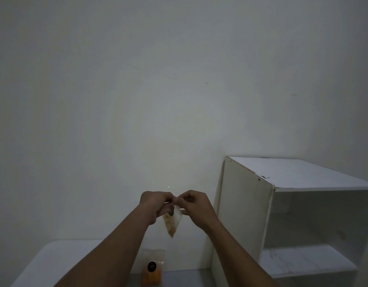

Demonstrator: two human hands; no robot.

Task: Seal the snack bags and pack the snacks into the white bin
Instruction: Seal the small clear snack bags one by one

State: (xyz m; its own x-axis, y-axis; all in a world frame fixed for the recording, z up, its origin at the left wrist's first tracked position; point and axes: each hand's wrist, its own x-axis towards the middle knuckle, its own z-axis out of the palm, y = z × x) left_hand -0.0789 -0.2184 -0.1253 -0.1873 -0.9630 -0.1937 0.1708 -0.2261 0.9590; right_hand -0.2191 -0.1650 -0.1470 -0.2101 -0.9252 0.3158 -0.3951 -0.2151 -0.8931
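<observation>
Step in hand: we judge this to be closing the mouth of the small clear snack bag.
Left grip: our left hand pinches the bag's top edge, fingers curled onto it.
Right grip: our right hand pinches the same edge just beside the left, fingertips nearly meeting.
Where the bag is: in the air in front of the wall, above the table. It hangs tilted with one corner down, pale snacks in that corner and a dark piece near the top.
Doing it well: we should level the mouth so both strips line up, then press from one end across to the other, pushing the air out ahead of the pinch.
Risk: with the bag tilted, the seal could close crooked or catch a crumb.
Second bag: it lies on the table below, holding orange snacks; we cannot tell if it is sealed.
White bin: we cannot pick it out; a white shelf unit stands at the right.
</observation>
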